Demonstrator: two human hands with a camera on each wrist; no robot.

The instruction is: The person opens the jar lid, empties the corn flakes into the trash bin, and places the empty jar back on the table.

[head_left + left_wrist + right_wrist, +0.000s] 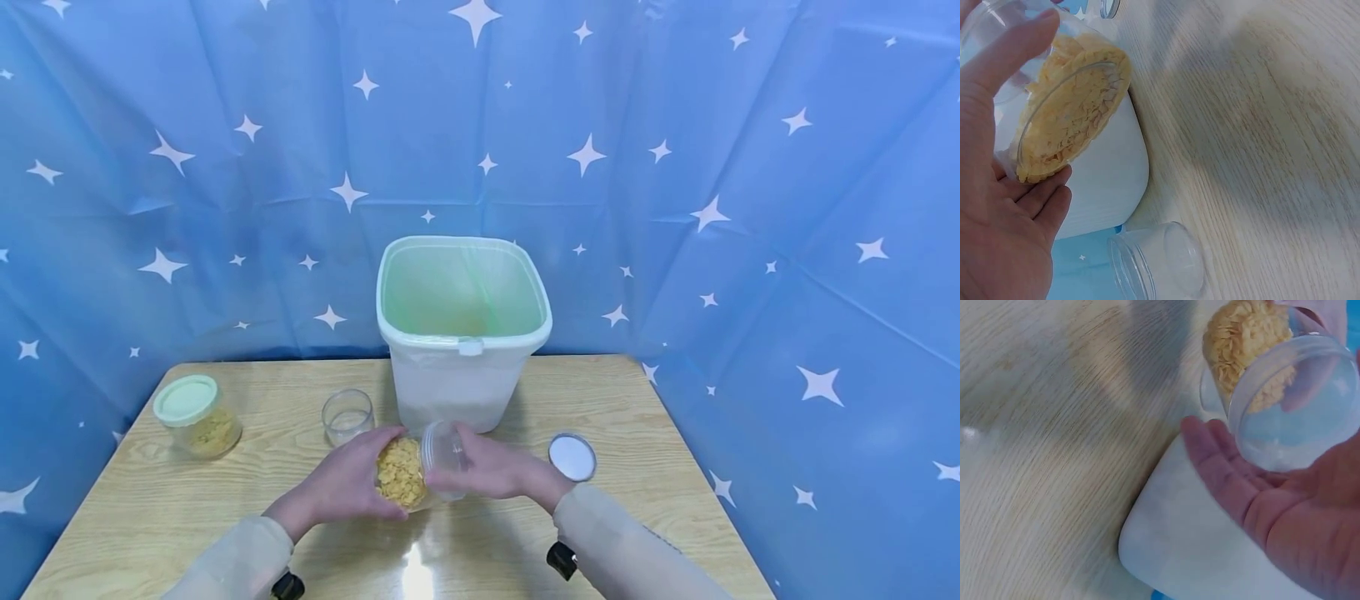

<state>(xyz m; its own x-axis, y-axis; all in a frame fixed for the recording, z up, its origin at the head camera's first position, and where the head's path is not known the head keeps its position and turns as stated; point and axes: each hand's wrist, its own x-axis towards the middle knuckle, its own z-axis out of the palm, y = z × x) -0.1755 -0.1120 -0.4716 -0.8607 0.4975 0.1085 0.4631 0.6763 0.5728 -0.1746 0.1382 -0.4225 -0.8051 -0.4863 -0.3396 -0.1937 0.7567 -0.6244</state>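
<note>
— Two-handed, grasped what?
— Grasped a tilted flake jar (400, 472) in left fingers (1045, 199), a clear rim (1240, 422) at its mouth in right fingers (1213, 459), above the table (262, 454), before the white bin (459, 387).
— Risked what?
— Probably risked spilling flakes (1244, 339) through over-tilting or a slack right grip.

left sleeve (238, 554): whitish | right sleeve (622, 533): whitish, small dark marking | wrist pieces (561, 560): black, small

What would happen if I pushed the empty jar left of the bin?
The empty jar would probably slide easily, since it has nothing inside and so is likely light. If tipped, it might roll, because its sides look round. It may feel stiff, as its outline stays neatly circular; I can't tell glass from plastic.
</note>
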